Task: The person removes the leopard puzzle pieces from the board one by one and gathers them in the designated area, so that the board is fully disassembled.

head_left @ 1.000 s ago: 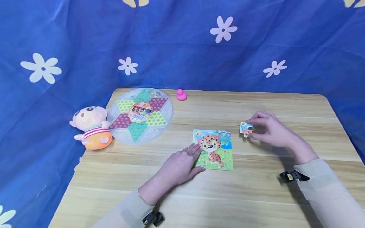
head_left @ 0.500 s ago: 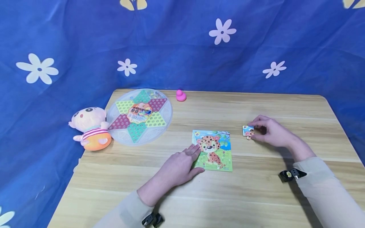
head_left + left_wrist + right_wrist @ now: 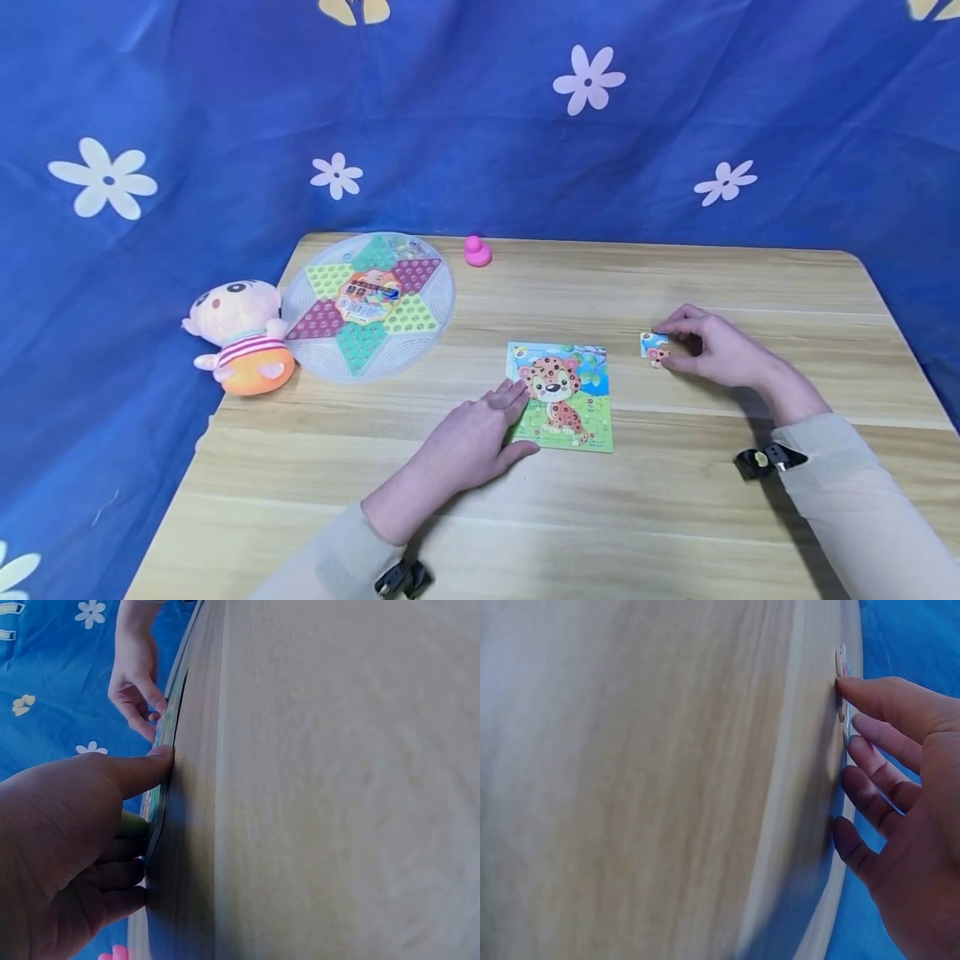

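In the head view, a square leopard jigsaw puzzle [image 3: 568, 400] lies flat on the table. My left hand [image 3: 472, 437] rests at its left edge with fingers extended; in the left wrist view the thumb touches the puzzle's near edge. To the right of the puzzle, my right hand [image 3: 716, 350] pinches a small jigsaw piece [image 3: 654, 347] with blue sky and a pinkish ear on it, at the tabletop. The right wrist view shows the thumb on that piece [image 3: 841, 690], seen edge-on, with the other fingers spread behind it.
A round Chinese checkers board [image 3: 405, 350] lies at the table's back left. Beside it, a plush toy [image 3: 255, 367] sits over the left edge. A pink rubber duck [image 3: 477, 252] stands near the back edge. Blue flowered cloth [image 3: 480, 108] hangs behind the table [image 3: 600, 525].
My right hand has shifted slightly right and towards me with the jigsaw piece, then stays nearly still. My left hand keeps its place on the puzzle.
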The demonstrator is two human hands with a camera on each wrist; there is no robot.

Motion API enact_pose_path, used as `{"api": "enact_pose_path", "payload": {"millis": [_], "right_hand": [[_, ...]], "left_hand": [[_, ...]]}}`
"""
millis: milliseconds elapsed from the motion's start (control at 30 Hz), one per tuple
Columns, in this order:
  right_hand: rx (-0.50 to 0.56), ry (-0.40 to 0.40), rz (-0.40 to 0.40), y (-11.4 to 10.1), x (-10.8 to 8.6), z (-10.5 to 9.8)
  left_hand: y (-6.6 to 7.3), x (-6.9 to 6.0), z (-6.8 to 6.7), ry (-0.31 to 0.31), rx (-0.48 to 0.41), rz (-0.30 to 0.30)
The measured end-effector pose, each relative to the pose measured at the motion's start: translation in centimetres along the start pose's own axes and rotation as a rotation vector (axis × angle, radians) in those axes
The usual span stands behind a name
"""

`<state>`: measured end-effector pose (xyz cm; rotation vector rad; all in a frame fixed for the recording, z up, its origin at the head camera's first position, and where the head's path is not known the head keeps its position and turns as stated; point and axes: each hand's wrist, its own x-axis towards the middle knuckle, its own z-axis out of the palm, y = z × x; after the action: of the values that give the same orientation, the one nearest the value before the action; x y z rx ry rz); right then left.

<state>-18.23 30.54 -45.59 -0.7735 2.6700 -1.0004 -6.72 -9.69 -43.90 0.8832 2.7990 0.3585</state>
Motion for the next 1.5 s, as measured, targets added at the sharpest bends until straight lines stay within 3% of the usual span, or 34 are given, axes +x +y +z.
{"api": "enact_pose_path", "payload": {"millis": [200,467,733,1033,1267,1500], "right_hand": [[0.007,0.004,-0.003,-0.5,-0.2,-0.3],[0.000,0.045,-0.074,-2.3,0.5,-0.4],[0.011,-0.057,-0.109,-5.5,2.1,0.7],[0.008,-0.135,-0.167,-8.5,4.4,2.5],[0.015,-0.181,-0.206,-9.8,6.2,4.0],[0.012,-0.224,-0.183,-10.1,7.7,5.3]], "left_hand": [[0.0,0.2,0.0,-0.008,-0.004,0.003],[0.1,0.5,-0.3,-0.004,0.034,0.011],[0.4,0.6,-0.8,-0.001,0.112,0.034],[1.3,1.3,-0.6,-0.010,0.137,0.109],[1.5,1.3,0.0,-0.018,0.126,0.095],[1.6,1.4,0.2,-0.028,0.085,0.067]]}}
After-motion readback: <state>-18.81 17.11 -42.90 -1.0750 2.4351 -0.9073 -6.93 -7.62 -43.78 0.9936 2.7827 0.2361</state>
